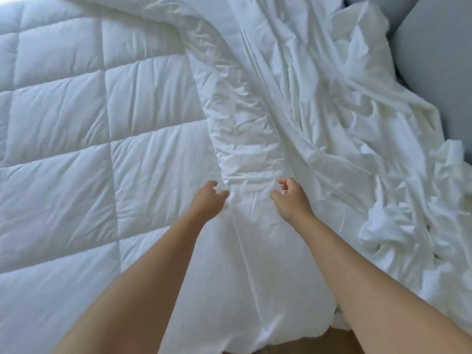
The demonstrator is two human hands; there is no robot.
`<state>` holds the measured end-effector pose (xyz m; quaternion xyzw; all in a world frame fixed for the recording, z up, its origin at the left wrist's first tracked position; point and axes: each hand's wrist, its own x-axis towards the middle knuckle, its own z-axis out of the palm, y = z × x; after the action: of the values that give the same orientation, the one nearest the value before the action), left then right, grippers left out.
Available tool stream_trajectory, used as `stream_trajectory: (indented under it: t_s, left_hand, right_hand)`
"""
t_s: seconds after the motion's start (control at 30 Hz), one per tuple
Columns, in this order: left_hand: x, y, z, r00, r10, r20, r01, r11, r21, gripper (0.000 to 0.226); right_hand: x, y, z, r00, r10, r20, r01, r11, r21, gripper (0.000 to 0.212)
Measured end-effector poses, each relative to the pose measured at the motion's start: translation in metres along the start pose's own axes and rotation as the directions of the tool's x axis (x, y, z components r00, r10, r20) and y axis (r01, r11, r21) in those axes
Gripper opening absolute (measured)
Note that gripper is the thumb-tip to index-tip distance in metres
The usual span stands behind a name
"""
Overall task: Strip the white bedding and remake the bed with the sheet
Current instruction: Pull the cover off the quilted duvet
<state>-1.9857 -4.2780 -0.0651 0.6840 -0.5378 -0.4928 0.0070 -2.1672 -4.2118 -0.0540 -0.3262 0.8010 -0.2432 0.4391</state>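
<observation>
A white quilted comforter covers the left part of the bed. A crumpled white sheet lies over the middle and right, bunched into a long ridge that runs toward me. My left hand is at the ridge's left side and my right hand at its right side, both at its near end. The fingers of both hands are loosely curled, with thumb and fingers apart over the fabric. Neither hand plainly holds a fold. Both bare forearms reach in from the bottom.
A grey padded surface borders the bed at the upper right. The sheet piles in loose folds along the right edge. A strip of brown wooden floor shows at the bottom by the bed's near edge.
</observation>
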Motion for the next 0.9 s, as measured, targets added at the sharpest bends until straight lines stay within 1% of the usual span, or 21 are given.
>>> stream_trajectory:
  t_s: [0.13,0.3,0.37,0.43,0.5,0.57,0.6,0.67,0.7,0.73,0.77,0.8,0.83,0.87,0.9]
  left_hand:
    - [0.084,0.033,-0.051,0.992,0.096,-0.078,-0.095,0.995,0.012,0.06]
    - [0.184,0.061,-0.106,0.964,0.209,-0.162,-0.17,0.96,0.223,0.062]
    - [0.222,0.066,-0.127,0.944,0.24,-0.228,-0.162,0.936,0.313,0.064]
    - [0.257,0.066,-0.147,0.91,0.267,-0.317,-0.132,0.912,0.39,0.065]
    - [0.287,0.058,-0.168,0.87,0.314,-0.381,-0.113,0.878,0.465,0.065]
    - [0.314,0.041,-0.182,0.848,0.34,-0.406,-0.087,0.845,0.527,0.067]
    - [0.324,0.032,-0.184,0.842,0.35,-0.41,-0.081,0.835,0.545,0.068]
    - [0.337,0.017,-0.176,0.802,0.385,-0.457,-0.086,0.831,0.549,0.072]
    - [0.342,0.015,-0.17,0.768,0.403,-0.498,-0.097,0.842,0.531,0.075]
    - [0.347,0.013,-0.167,0.728,0.413,-0.547,-0.127,0.866,0.484,0.078]
    - [0.352,0.011,-0.167,0.692,0.403,-0.598,-0.184,0.901,0.394,0.08]
    - [0.357,0.009,-0.17,0.659,0.369,-0.656,-0.26,0.929,0.263,0.081]
    - [0.358,0.009,-0.174,0.639,0.315,-0.702,-0.347,0.932,0.102,0.08]
    - [0.359,0.008,-0.177,0.624,0.264,-0.735,-0.444,0.894,-0.056,0.08]
    - [0.358,0.009,-0.18,0.628,0.217,-0.747,-0.524,0.828,-0.2,0.081]
  right_hand:
    - [0.079,-0.069,0.015,0.996,-0.088,-0.028,0.086,0.993,-0.075,0.05]
    - [0.175,-0.147,0.039,0.974,-0.219,-0.051,0.203,0.955,-0.214,0.055]
    - [0.213,-0.174,0.047,0.955,-0.286,-0.073,0.257,0.928,-0.27,0.06]
    - [0.253,-0.204,0.056,0.931,-0.357,-0.07,0.306,0.874,-0.378,0.066]
    - [0.293,-0.239,0.067,0.921,-0.386,-0.062,0.304,0.807,-0.507,0.078]
    - [0.333,-0.274,0.081,0.915,-0.396,-0.074,0.28,0.757,-0.59,0.092]
    - [0.352,-0.291,0.088,0.918,-0.389,-0.074,0.279,0.768,-0.576,0.097]
    - [0.384,-0.32,0.108,0.929,-0.368,-0.042,0.319,0.853,-0.414,0.102]
    - [0.395,-0.331,0.123,0.919,-0.393,-0.025,0.361,0.866,-0.346,0.099]
    - [0.4,-0.34,0.142,0.896,-0.445,0.002,0.419,0.842,-0.338,0.093]
    - [0.4,-0.345,0.165,0.861,-0.506,0.057,0.49,0.791,-0.366,0.086]
    - [0.396,-0.348,0.19,0.817,-0.559,0.14,0.563,0.722,-0.402,0.079]
    - [0.388,-0.349,0.214,0.773,-0.587,0.242,0.627,0.648,-0.432,0.074]
    - [0.377,-0.348,0.235,0.727,-0.601,0.332,0.682,0.578,-0.448,0.072]
    - [0.366,-0.347,0.251,0.684,-0.609,0.401,0.726,0.522,-0.448,0.071]
